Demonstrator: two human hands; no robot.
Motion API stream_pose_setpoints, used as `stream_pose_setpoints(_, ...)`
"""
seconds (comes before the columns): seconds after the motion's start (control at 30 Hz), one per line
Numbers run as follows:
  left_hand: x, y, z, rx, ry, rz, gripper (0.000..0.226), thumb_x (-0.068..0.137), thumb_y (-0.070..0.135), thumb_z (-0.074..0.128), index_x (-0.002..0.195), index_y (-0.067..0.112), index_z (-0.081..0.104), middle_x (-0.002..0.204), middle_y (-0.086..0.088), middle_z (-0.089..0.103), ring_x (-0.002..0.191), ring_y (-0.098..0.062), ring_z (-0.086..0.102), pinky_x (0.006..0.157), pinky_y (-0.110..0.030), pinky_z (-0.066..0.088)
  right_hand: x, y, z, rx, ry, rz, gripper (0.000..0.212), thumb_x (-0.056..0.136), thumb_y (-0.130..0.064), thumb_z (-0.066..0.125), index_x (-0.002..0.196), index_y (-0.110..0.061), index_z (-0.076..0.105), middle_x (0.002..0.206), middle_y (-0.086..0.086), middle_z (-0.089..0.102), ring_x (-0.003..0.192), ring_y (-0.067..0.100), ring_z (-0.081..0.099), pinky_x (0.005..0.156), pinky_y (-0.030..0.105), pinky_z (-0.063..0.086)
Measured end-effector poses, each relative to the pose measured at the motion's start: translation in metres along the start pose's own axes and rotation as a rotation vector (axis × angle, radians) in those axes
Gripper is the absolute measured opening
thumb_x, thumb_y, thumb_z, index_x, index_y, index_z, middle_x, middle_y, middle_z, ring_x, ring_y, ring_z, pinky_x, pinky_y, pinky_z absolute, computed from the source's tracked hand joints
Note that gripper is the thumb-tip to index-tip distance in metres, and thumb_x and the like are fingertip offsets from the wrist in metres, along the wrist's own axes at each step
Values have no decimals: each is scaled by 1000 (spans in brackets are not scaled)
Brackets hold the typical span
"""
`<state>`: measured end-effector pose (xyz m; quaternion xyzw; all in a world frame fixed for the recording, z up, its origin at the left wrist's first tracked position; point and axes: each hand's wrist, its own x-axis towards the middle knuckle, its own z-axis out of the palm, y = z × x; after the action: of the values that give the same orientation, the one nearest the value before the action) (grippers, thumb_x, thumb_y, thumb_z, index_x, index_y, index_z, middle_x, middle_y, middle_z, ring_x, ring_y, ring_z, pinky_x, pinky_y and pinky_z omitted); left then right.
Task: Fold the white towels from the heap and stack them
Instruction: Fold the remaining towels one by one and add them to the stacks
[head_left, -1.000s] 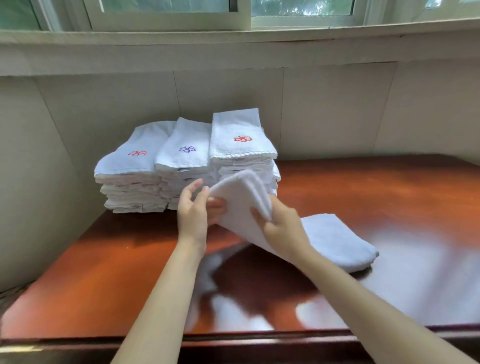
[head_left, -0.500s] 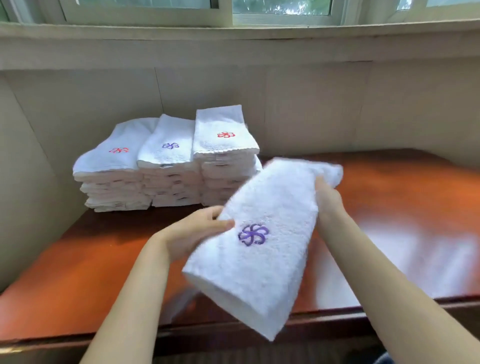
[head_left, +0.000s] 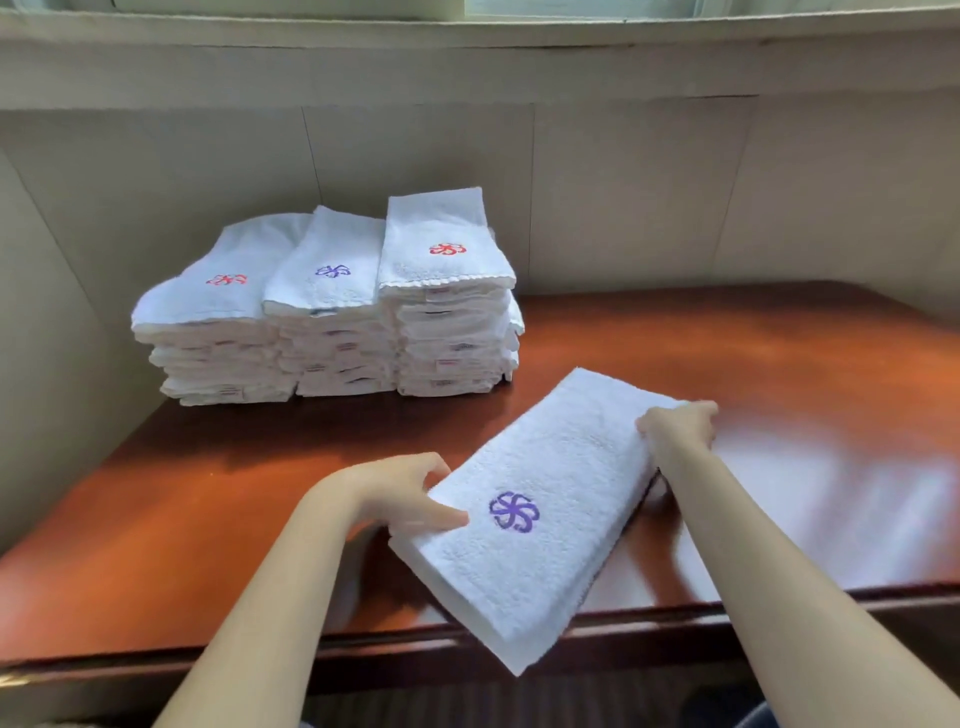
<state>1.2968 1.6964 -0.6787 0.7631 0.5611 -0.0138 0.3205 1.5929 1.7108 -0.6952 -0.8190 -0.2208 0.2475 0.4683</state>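
Note:
A folded white towel (head_left: 540, 499) with a purple flower mark lies slanted over the table's front edge. My left hand (head_left: 400, 493) pinches its near left side, thumb on top. My right hand (head_left: 678, 428) grips its far right end, fingers curled over the edge. Three stacks of folded white towels (head_left: 332, 312) stand side by side at the back left. Their top towels carry a red, a purple and a red flower.
The glossy red-brown table (head_left: 779, 389) runs to a pale panelled wall (head_left: 623, 197) behind and on the left. Its dark front edge (head_left: 156, 654) is close to me. A window sill runs above the wall.
The towel went from half folded on the table to fully folded in both hands, flower side up. It has come down lower toward the table since half a second ago.

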Motion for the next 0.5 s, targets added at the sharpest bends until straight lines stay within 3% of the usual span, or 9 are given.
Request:
stream_pose_setpoints(0.07, 2, 2, 0, 39, 137, 33, 26, 83, 45, 63, 94, 21, 58, 89, 11, 57, 78, -8, 54, 66, -22, 41, -9, -3, -2, -225, 73, -196, 47, 85, -6, 50, 129, -3, 34, 135, 22, 38, 123, 42, 41, 97, 41, 39)
stream_pose_setpoints(0.1, 2, 3, 0, 38, 162, 35, 24, 86, 43, 61, 84, 19, 56, 84, 8, 57, 73, -11, 51, 64, -24, 40, -15, -5, -2, -311, 21, -269, 45, 86, -10, 49, 128, -3, 36, 134, 22, 40, 124, 40, 39, 96, 39, 38)
stream_pose_setpoints(0.2, 0, 4, 0, 49, 57, -34, 30, 88, 43, 57, 77, 16, 49, 77, 0, 51, 66, -18, 45, 57, -26, 36, -34, -3, 4, -602, -231, -390, 51, 89, -23, 49, 135, -10, 32, 133, 18, 41, 127, 34, 38, 86, 35, 34)
stream_pose_setpoints(0.27, -4, 1, -2, 2, -20, -56, 32, 90, 43, 57, 75, 15, 53, 74, -1, 52, 63, -17, 47, 54, -22, 39, -44, 1, 7, -695, -241, -415, 55, 88, -24, 50, 138, -17, 27, 135, 15, 34, 127, 36, 37, 78, 35, 32)
stream_pose_setpoints(0.37, -8, -4, -7, -325, -109, -22, 30, 90, 33, 63, 91, 4, 70, 83, -1, 69, 72, -11, 64, 69, -23, 55, -48, 9, 2, -690, -192, -382, 56, 89, -26, 52, 139, -17, 27, 140, 17, 26, 121, 39, 45, 77, 34, 36)
stream_pose_setpoints(0.5, -10, -8, -7, -337, -150, -7, 24, 89, 27, 66, 99, 6, 72, 96, -2, 75, 86, -10, 69, 77, -24, 56, -42, 10, -7, -358, -281, -291, 61, 88, -7, 50, 143, -20, 27, 145, 19, 18, 108, 35, 50, 86, 33, 45)
